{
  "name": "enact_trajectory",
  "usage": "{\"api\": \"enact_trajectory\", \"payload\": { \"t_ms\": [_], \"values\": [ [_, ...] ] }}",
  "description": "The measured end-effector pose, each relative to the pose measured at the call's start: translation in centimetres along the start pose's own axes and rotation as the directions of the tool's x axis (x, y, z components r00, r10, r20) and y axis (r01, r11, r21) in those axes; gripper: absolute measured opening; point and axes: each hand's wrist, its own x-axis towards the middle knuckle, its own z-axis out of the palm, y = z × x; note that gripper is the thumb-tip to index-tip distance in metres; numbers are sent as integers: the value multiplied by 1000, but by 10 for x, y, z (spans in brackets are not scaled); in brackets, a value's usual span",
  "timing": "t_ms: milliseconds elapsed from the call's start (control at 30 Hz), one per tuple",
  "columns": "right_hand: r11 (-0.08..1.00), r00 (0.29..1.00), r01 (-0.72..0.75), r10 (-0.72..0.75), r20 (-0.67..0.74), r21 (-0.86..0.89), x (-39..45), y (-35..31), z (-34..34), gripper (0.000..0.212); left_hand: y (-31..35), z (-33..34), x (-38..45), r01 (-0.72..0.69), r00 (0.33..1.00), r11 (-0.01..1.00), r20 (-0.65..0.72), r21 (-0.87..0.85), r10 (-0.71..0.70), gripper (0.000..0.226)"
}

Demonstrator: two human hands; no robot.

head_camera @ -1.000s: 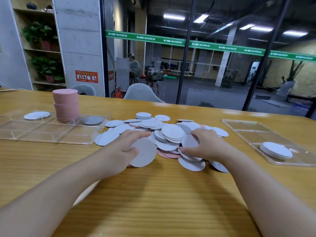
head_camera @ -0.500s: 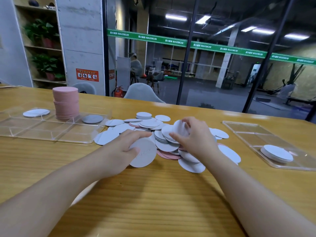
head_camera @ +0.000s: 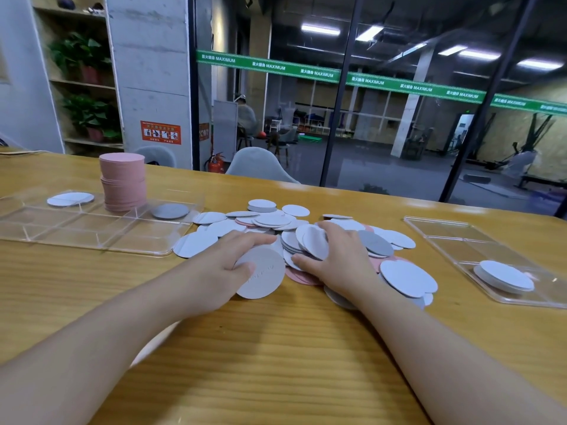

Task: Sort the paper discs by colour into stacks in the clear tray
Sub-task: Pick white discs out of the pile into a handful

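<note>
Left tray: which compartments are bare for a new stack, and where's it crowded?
In the left tray, the near row is bare; the far row holds white discs, the pink stack and a grey disc. Crowded: the loose pile under both hands.

a long yellow wooden table [head_camera: 276, 363] fills the lower half of the view. at eleven o'clock a wooden shelf unit [head_camera: 76, 84] holds green potted plants [head_camera: 89, 116], beside a grey concrete pillar [head_camera: 150, 72] bearing an orange safety sign [head_camera: 160, 132]. at twelve o'clock, just past the table's far edge, stands a pale grey moulded chair [head_camera: 259, 164] with a red fire extinguisher [head_camera: 216, 164] near it, and a green printed banner [head_camera: 337, 76] runs across the dark glass wall toward two o'clock.
</note>
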Motion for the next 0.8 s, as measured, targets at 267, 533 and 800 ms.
{"api": "enact_trajectory", "payload": {
  "t_ms": [267, 533, 800],
  "values": [
    [984, 999, 17, -22, 26, 176, -6, 1, -10, 73, -2, 1, 2, 11, 1000, 1000, -11, -14, -11, 44],
    [935, 958, 240, -271, 91, 259, -26, -20, -22, 93, -3, 3, 7, 114, 985, 972, -102, -204, -137, 41],
    [943, 931, 302, -324, 167, 142, -38, -41, -6, 97, -4, 4, 10, 178, 959, 933, -158, -312, -235, 32]
  ]
}}
